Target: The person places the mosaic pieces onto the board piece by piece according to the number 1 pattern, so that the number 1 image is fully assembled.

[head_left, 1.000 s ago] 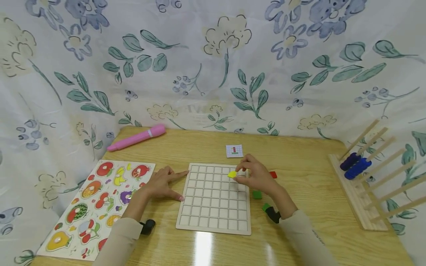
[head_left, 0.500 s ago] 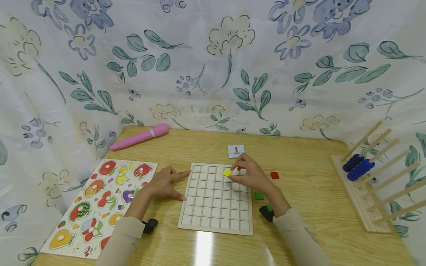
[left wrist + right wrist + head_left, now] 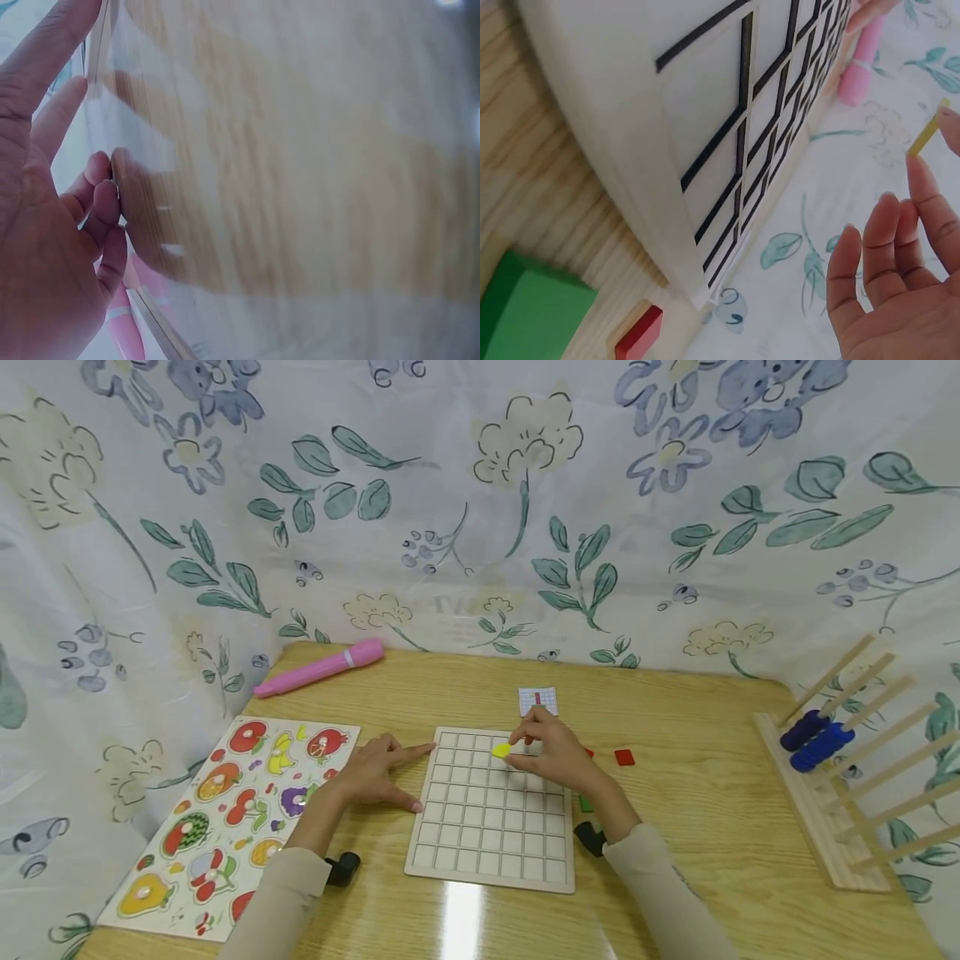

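Note:
My right hand (image 3: 555,758) pinches a small yellow tile (image 3: 501,750) between thumb and index finger over the back rows of the white gridded board (image 3: 489,886). The right wrist view shows the yellow tile (image 3: 928,136) edge-on, raised off the board (image 3: 622,165). At the board's left edge, the outstretched index finger and thumb of my left hand (image 3: 371,777) touch the rim, while its other fingers are bent, as the left wrist view shows (image 3: 52,225). Red tiles (image 3: 625,757) and a green tile (image 3: 586,804) lie right of the board, partly hidden by the right hand and arm.
A small printed grid card (image 3: 537,699) lies behind the board. To the left are a fruit puzzle board (image 3: 168,877) and a pink pen-shaped toy (image 3: 318,670). A wooden peg rack (image 3: 817,810) with blue pieces stands far right. Floral cloth (image 3: 450,527) borders the table's back.
My right hand has moved left across the back of the board, carrying the yellow tile. More of the red tiles on the right has come into view. The left hand stays at the board's edge.

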`<state>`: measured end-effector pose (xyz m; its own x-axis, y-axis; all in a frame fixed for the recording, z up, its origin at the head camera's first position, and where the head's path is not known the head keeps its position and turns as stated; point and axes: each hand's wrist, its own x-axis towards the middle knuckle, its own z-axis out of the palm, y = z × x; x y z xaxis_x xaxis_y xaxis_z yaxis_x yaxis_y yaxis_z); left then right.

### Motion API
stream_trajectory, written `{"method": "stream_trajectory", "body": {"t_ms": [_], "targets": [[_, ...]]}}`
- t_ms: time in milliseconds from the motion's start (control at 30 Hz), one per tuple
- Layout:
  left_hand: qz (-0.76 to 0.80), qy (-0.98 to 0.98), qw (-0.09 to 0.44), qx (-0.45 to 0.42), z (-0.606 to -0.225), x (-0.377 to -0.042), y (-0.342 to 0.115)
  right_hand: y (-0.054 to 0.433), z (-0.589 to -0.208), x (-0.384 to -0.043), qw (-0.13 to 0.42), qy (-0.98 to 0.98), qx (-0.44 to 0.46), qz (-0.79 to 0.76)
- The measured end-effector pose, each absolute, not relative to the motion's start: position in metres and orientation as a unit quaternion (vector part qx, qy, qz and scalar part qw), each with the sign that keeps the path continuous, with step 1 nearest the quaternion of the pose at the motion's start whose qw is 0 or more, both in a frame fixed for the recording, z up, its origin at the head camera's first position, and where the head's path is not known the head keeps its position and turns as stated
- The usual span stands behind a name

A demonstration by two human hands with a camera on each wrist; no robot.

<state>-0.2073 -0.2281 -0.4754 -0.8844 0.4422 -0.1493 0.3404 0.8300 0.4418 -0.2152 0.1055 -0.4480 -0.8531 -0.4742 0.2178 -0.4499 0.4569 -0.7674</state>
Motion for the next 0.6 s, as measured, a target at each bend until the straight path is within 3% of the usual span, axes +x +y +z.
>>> {"method": "stream_trajectory", "body": {"t_ms": [600], "targets": [[0.213,0.948,0.118,0.206,-0.476,-0.206,-0.228,0.074,-0.459,-0.230,0.063,0.861,-0.247,-0.440]]}}
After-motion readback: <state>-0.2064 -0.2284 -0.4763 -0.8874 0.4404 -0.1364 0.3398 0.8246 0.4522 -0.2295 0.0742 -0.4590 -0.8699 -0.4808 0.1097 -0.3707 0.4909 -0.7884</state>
